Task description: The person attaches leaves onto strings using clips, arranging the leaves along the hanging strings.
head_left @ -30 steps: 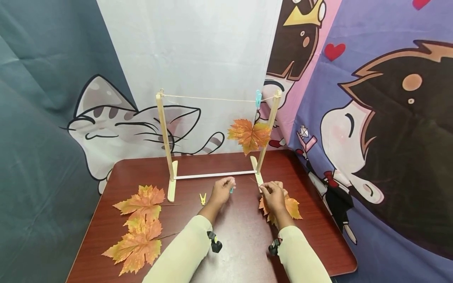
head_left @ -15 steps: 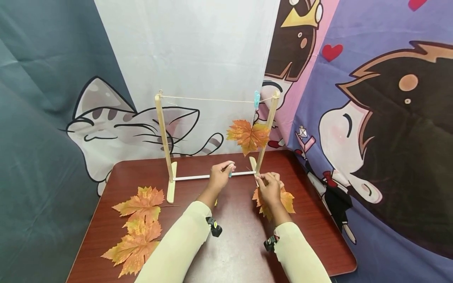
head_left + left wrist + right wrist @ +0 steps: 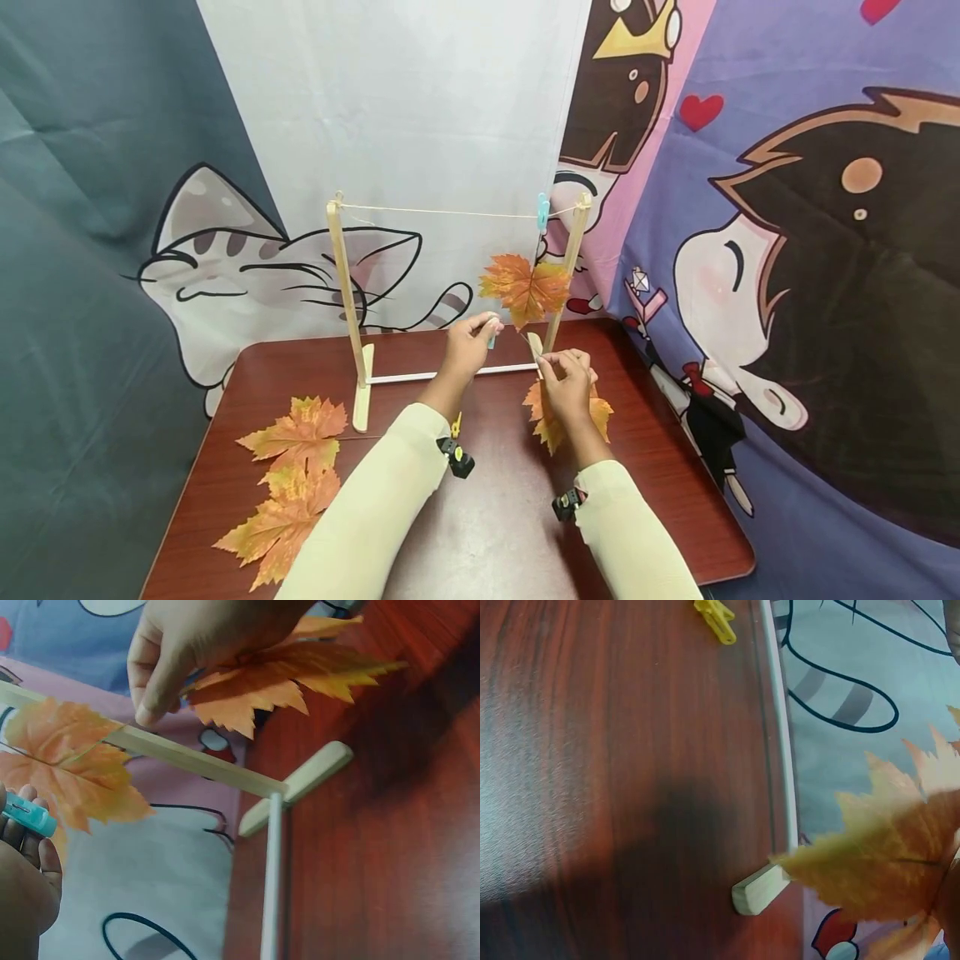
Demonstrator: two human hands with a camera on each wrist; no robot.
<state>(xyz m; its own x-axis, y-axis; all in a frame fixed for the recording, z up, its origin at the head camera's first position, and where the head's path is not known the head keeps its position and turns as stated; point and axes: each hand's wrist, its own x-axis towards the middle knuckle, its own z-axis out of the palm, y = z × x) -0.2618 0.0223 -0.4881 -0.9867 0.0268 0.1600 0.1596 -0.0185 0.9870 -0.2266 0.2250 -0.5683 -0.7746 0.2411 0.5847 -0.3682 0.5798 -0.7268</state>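
My left hand (image 3: 467,346) holds a light blue clothespin (image 3: 30,815) in front of the wooden rack, above its white crossbar (image 3: 408,377). To its right, my right hand (image 3: 567,383) pinches the thin stem of an orange maple leaf (image 3: 270,679); the leaf hangs below the hand, partly hidden by it in the head view. Behind both hands, another maple leaf (image 3: 527,287) hangs from the rack's string (image 3: 435,211), held by a blue clothespin (image 3: 543,212) near the right post (image 3: 573,250). The right wrist view shows the held leaf (image 3: 885,862) close up.
Two maple leaves (image 3: 303,429) lie on the left of the brown table (image 3: 495,533), the nearer one partly covered by the left sleeve. A yellow clothespin (image 3: 718,619) lies on the table beside the left forearm. Printed cloth (image 3: 450,100) hangs behind.
Both hands have moved forward and up toward the rack, the left with its clothespin and the right with its leaf. The hanging leaf stays on the string.
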